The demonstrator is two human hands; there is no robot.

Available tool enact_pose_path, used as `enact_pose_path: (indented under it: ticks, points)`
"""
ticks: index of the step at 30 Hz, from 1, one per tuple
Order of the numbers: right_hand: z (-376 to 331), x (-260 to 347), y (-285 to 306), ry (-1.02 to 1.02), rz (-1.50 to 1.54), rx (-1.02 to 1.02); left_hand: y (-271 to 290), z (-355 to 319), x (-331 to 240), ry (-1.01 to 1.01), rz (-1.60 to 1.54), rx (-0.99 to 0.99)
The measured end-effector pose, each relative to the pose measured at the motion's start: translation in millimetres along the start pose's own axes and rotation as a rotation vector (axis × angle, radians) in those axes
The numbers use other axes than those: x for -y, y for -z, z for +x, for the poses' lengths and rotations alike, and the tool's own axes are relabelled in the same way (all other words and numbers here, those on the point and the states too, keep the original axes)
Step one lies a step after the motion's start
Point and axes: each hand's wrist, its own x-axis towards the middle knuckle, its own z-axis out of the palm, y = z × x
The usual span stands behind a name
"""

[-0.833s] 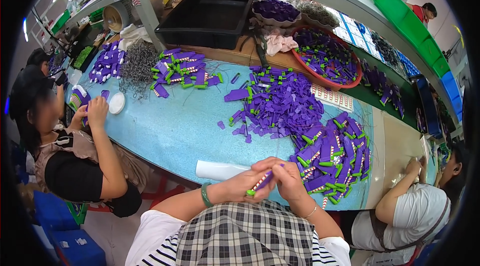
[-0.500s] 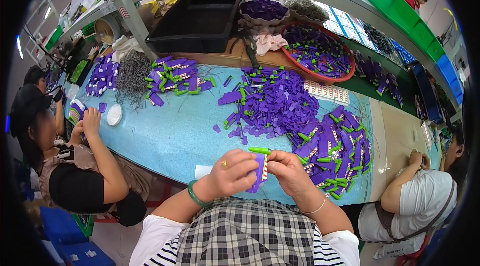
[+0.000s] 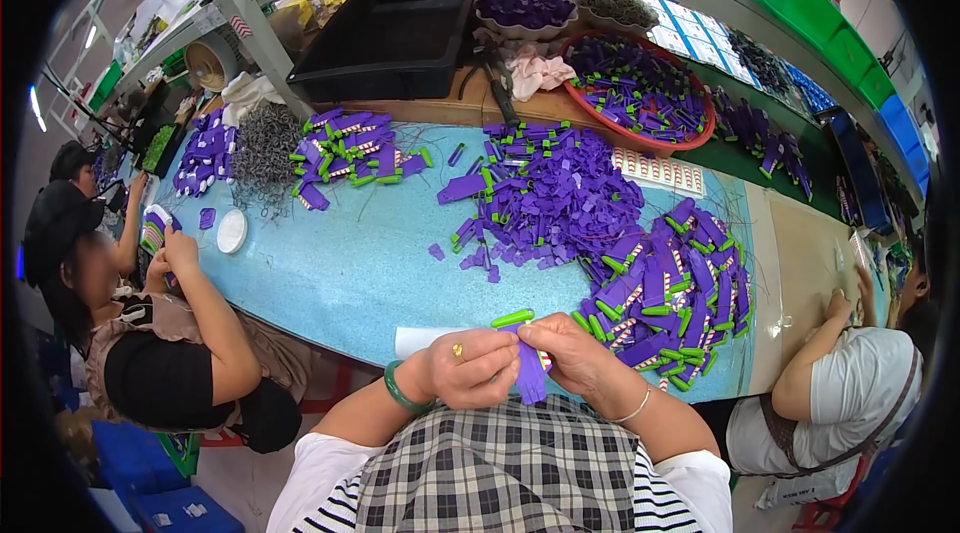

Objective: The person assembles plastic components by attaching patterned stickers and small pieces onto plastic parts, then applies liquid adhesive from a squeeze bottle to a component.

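Low over the near table edge, both my hands are closed on one flat purple plastic piece (image 3: 531,381) with a bright green bar (image 3: 513,318) across its far end. My left hand (image 3: 468,370), wearing a gold ring and a green bangle, pinches its left side. My right hand (image 3: 572,353) presses thumb and fingers on its right side, where a bit of red-and-white striped sticker shows. The fingers hide much of the piece. Beside my left hand lies a white strip of paper (image 3: 415,340). To the right is a pile of similar striped purple pieces (image 3: 665,288).
Ahead lie loose purple parts (image 3: 560,198) and a sheet of striped stickers (image 3: 655,173). Behind stand a red basket (image 3: 690,145) and a black tray (image 3: 375,88). At left are a metal-wire heap (image 3: 265,153) and a white lid (image 3: 231,231). Co-workers sit on both sides.
My right thumb and fingers have closed further over the piece, covering most of its striped sticker. The piece has tilted, its lower end now pointing more to the right.
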Motion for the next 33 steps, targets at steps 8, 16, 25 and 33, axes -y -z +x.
enact_pose_path:
  ticks: [8, 16, 25, 33]
  points:
    - [-30, 3, 16, -0.073, -0.232, 0.228, -8, -8, 2, 0.111, -0.011, 0.008]
    - [-8, -15, 36, 0.757, -1.005, -0.279, -33, -2, 4, 0.847, -0.489, 0.048]
    - [-5, -21, 37, 0.589, -0.378, -0.273, -13, -38, 84, 0.961, 0.361, 0.515]
    - [-2, -12, 25, 0.515, -0.410, -0.110, -8, -40, 78, 0.929, 0.441, 0.375]
